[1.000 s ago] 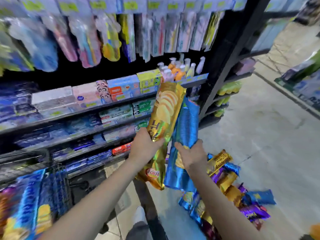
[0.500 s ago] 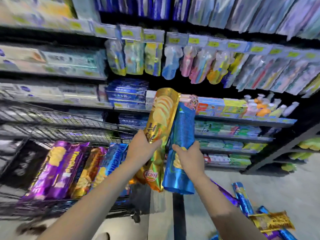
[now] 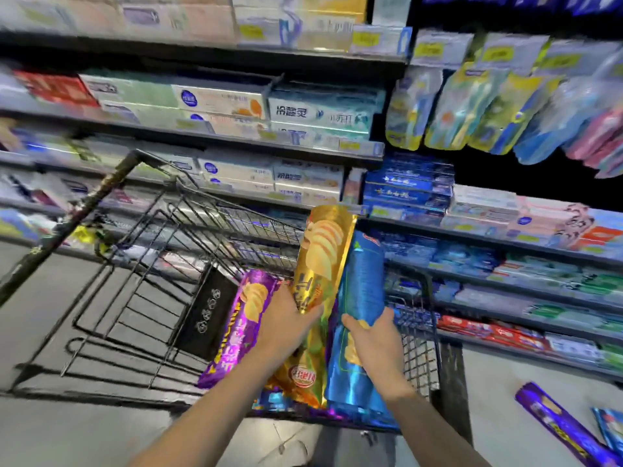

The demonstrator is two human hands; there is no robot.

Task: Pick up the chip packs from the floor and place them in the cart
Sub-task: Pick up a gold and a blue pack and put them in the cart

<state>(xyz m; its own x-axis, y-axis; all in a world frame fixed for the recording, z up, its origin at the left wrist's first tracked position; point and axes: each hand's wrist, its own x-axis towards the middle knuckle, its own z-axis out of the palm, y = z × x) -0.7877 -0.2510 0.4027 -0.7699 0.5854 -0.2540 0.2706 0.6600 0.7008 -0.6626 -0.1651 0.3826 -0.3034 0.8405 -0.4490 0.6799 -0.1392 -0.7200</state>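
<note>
Left hand [image 3: 286, 328] is wrapped round the middle of a gold chip pack [image 3: 320, 264], fingers curled tight on it, thumb across the front; the pack stands nearly upright, top end leaning a bit right, bottom end w/ a red round logo hanging below the wrist. Right hand [image 3: 374, 352] grips a blue chip pack [image 3: 362, 284] the same way, fingers closed round its lower half, thumb over the front. The 2 packs are side by side & touching along their long edges, gold on the left, blue on the right, both held over the near right corner of the cart [image 3: 161, 264], above its wire basket. A purple chip pack [image 3: 241, 325] already lies inside the cart, slanted, just left of the left hand, its low end toward the near edge of the basket; more packs show in blurred bits under the held ones, colours only partly readable. A black panel w/ small white marks sits in the cart bottom left of the purple pack. Cart handle bar runs from the left edge of view up to the basket's far left corner. On the floor [image 3: 505, 416] at lower right lies another purple chip pack [image 3: 559, 426], w/ the edge of a blue one [image 3: 612, 429] beside it at the frame's right edge. Behind the cart, store shelves [image 3: 303, 153] carry toothpaste boxes; toothbrush packs [image 3: 472, 106] hang at upper right
</note>
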